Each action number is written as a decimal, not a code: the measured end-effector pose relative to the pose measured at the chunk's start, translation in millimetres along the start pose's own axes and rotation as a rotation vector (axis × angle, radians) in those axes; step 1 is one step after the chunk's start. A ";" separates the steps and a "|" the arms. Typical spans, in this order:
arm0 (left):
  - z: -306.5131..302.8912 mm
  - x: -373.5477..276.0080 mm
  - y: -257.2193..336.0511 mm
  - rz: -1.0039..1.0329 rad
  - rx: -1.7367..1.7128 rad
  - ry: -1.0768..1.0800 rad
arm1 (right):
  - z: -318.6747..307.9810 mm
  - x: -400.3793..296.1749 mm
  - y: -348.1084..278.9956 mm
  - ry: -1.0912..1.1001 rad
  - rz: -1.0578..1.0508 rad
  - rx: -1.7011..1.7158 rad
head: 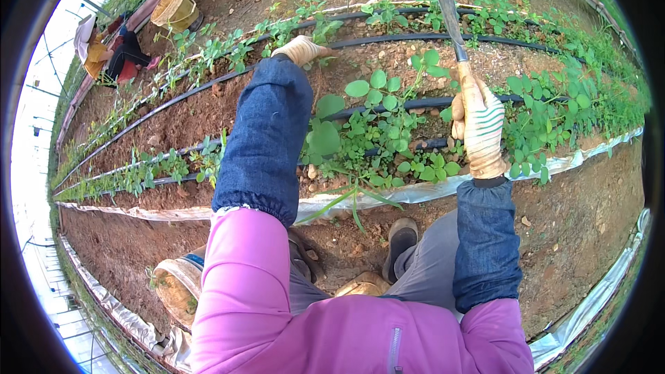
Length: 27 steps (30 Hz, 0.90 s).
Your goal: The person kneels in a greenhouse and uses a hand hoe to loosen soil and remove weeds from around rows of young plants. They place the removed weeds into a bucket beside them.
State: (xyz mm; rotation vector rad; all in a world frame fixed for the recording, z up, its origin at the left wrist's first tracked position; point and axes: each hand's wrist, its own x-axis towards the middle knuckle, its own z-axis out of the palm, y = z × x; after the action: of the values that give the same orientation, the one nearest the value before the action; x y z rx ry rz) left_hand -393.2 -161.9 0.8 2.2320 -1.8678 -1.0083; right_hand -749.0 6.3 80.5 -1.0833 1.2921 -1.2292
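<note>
My right hand [480, 124], in a soiled white glove with green stripes, is closed around the wooden handle of a long metal blade, like a machete [446, 2], that points up and away from me. My left hand [301, 52], also gloved, reaches out to a small leafy plant [326, 28] beside a black drip hose [384, 39]. Its fingertips are turned away, and whether they pinch a stem cannot be told. Between my hands, broad-leaved green plants [379, 88] grow in the reddish soil bed.
A yellowish bucket [175, 10] stands at the upper left near a seated co-worker [111, 54]. Another soiled bucket [176, 291] is by my left side. Plastic sheeting [436, 189] edges the bed before my feet. More plants [550, 98] grow at right.
</note>
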 end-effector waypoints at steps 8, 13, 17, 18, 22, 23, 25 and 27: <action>24.9 8.8 -7.7 0.181 0.155 0.189 | 7.7 0.3 -2.2 -0.048 0.000 -0.038; 65.3 -7.0 50.2 0.229 0.443 0.076 | 1.4 0.3 0.9 -0.057 0.013 -0.212; 29.7 -18.7 28.3 0.186 0.037 0.305 | -1.6 -2.0 2.0 -0.154 0.070 -0.380; 16.0 -36.0 37.9 0.183 -0.180 0.322 | -9.7 -1.3 6.2 -0.144 0.083 -0.425; -38.1 -87.4 -1.7 0.046 -1.111 0.452 | -13.6 12.8 35.4 -0.218 -0.256 -0.808; -44.1 -103.3 -12.2 0.048 -1.320 0.440 | -13.1 15.5 39.8 -0.197 -0.273 -0.963; -52.5 -137.6 -31.6 0.055 -1.433 0.464 | -1.5 15.6 35.9 -0.153 -0.310 -1.272; -50.3 -158.7 -51.7 0.067 -1.438 0.461 | 13.0 19.7 60.9 -0.148 -0.452 -1.290</action>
State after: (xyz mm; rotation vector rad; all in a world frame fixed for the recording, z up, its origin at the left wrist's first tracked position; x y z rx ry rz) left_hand -331.3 -23.5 86.8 1.2747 -0.5568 -1.1011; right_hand -735.9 -9.6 18.5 -2.4106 1.7906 -0.4534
